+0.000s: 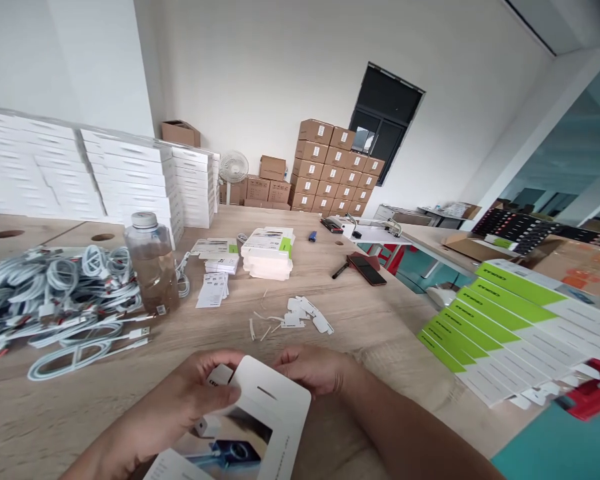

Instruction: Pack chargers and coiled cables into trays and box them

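A white printed cardboard box (287, 427) with a slotted end flap is close in front of me, tilted, with a picture of a blue device on it. My left hand (195, 393) is closed on its left side, thumb near the flap. Behind the flap's right edge my right hand (317, 369) is closed against the box, its fingertips partly hidden. White paper scraps (300, 315) lie just beyond the hands. Coiled white charging cables (87, 343) are heaped on the left.
A plastic bottle (153, 267) stands beside the cables. Flat boxes (267, 250) and leaflets (213, 288) are stacked mid-table. A phone (366, 269) lies farther right. Green-and-white boxes (520, 320) lean at the right edge; white boxes (130, 173) are piled back left.
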### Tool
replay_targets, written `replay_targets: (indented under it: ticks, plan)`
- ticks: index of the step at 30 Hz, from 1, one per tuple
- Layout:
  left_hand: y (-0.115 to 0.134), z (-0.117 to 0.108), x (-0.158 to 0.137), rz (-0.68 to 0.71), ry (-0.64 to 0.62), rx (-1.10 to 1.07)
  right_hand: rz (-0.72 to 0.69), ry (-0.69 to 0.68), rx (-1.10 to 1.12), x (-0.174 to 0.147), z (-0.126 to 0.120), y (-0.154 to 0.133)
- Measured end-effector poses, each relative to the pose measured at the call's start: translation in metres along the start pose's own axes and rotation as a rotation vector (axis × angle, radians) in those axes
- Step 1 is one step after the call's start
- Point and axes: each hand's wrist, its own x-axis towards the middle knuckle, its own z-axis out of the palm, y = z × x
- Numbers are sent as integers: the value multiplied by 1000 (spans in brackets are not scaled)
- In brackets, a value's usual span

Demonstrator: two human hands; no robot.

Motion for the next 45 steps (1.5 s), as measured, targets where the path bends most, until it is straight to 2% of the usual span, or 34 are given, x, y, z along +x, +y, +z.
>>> replay_targets:
  ticks: [3,5,8,11,14,17,19,21,25,27,30,33,35,37,40,42,45]
  plan:
    - [1,5,1,6,-18,38,0,-98,-92,-7,-3,-3]
    - [3,8,0,3,-16,33,-43,-97,-138,-11,-4,-6]
    - [8,11,0,-13,81,-4,-182,88,-234,-10,-6,-9]
    - [8,13,4,-8,167,-28,-361,371,-424,-1,-13,-8]
    - [4,15,10,-45,158,-22,-493,640,-687,5,-26,-7]
    - [-2,17,14,-47,163,-8,-550,840,-930,0,-45,-9]
    - [-6,17,16,-3,203,31,-553,919,-1028,-4,-56,-10]
    - [-10,15,17,47,237,87,-544,934,-1057,-4,-64,-11]
    - [-11,15,17,-2,123,179,-559,962,-1064,6,-69,-11]
    - [-10,16,16,-27,115,230,-579,982,-1016,9,-69,-12]
    - [-9,18,15,10,123,238,-616,966,-901,6,-66,-14]
    - [-10,20,14,32,135,225,-661,878,-798,-2,-55,-15]
    - [-9,21,12,12,228,270,-678,752,-730,-6,-39,-14]
    - [-8,22,10,-4,276,320,-689,564,-643,-10,-19,-12]
    - [-7,25,11,56,164,316,-672,332,-527,-13,7,-10]
    - [-9,26,14,104,109,315,-631,310,-470,-13,16,-8]
    - [-13,27,18,131,162,342,-581,323,-334,-11,18,-6]
